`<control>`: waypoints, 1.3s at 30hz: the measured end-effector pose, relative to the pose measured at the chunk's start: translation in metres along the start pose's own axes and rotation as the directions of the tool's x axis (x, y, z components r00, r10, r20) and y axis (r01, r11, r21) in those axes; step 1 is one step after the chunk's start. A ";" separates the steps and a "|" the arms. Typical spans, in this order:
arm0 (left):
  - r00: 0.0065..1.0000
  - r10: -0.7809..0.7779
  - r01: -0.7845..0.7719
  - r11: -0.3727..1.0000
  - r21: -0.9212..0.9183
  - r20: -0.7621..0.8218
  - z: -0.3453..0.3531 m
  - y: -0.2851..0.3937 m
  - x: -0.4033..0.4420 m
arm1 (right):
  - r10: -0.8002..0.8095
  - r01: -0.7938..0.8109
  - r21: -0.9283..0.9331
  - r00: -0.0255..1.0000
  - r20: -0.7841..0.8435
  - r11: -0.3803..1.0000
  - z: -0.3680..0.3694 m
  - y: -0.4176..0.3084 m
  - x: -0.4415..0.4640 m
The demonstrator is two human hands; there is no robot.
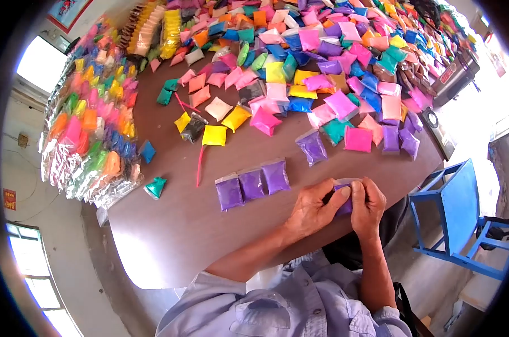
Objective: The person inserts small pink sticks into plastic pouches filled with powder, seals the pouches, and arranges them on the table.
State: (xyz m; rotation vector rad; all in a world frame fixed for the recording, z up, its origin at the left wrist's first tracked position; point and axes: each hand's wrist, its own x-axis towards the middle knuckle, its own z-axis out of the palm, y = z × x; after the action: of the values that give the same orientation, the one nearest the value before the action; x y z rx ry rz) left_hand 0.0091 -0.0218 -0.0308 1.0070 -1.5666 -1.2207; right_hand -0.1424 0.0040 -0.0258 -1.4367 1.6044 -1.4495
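Near the table's front edge, my left hand (316,206) and my right hand (368,205) together grip a small purple packet (344,208). Fingers of both hands close on its upper edge and hide much of it. To the left of my hands, a row of three purple packets (252,184) lies flat, side by side, with clear plastic edges at the top. Another purple packet (312,148) rests on the table just beyond my hands.
A large heap of colourful packets (310,42) covers the table's far side. Bundled clear bags of coloured packets (91,123) stand at the left. A red strip (200,166) and a green packet (155,187) lie on the brown table (181,230). A blue stool (453,208) stands at right.
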 end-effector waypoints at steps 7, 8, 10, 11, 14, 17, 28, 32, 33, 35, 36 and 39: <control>1.000 0.025 -0.025 0.999 0.026 -0.018 -0.004 0.000 0.001 | 0.017 -0.027 0.084 0.993 0.117 0.996 0.002 0.002 0.002; 0.999 0.021 -0.020 1.000 0.023 -0.025 -0.004 0.000 0.000 | 0.014 -0.025 0.087 0.993 0.120 0.996 0.003 0.000 0.002; 0.999 0.027 -0.026 0.999 0.021 -0.037 -0.002 0.000 0.001 | 0.017 -0.025 0.095 0.996 0.091 0.995 0.004 -0.005 0.002; 0.999 0.031 -0.031 0.999 0.015 -0.043 -0.001 0.001 0.001 | 0.016 -0.024 0.095 0.996 0.092 0.995 0.004 -0.005 0.002; 0.999 -0.048 0.048 0.999 0.017 0.019 0.000 -0.004 -0.001 | -0.020 0.019 0.039 0.999 0.033 0.999 0.002 0.002 -0.001; 0.993 0.008 -0.024 0.990 0.141 0.114 -0.005 0.008 -0.001 | 0.038 -0.036 0.071 0.999 -0.016 0.997 -0.001 0.010 -0.003; 0.996 0.088 -0.091 0.984 0.153 0.023 -0.001 -0.004 -0.002 | 0.035 -0.038 0.033 0.994 0.101 0.999 -0.001 0.004 0.001; 0.991 -0.087 0.068 0.982 0.178 0.102 -0.004 0.005 -0.002 | 0.035 -0.036 0.092 0.999 0.018 0.995 0.002 0.007 -0.003; 0.991 -0.087 0.067 0.982 0.178 0.101 -0.005 0.010 0.000 | 0.045 -0.044 0.093 0.999 -0.014 0.995 0.002 0.009 -0.003; 0.982 -0.047 0.007 0.977 0.213 0.183 -0.006 0.019 0.002 | 0.055 -0.051 0.093 0.997 -0.045 0.994 0.002 0.012 -0.004; 0.982 -0.047 0.007 0.977 0.212 0.183 -0.006 0.016 0.002 | 0.064 -0.059 0.089 0.997 -0.051 0.994 0.002 0.013 -0.004; 0.981 0.121 -0.151 0.968 0.201 0.152 -0.001 0.003 0.000 | 0.066 -0.062 0.089 0.997 -0.039 0.994 0.000 0.014 -0.003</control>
State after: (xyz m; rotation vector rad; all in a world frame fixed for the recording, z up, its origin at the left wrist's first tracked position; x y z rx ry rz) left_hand 0.0103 -0.0212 -0.0276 0.9455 -1.8743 -1.0639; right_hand -0.1462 0.0050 -0.0396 -1.3020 1.5771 -1.5030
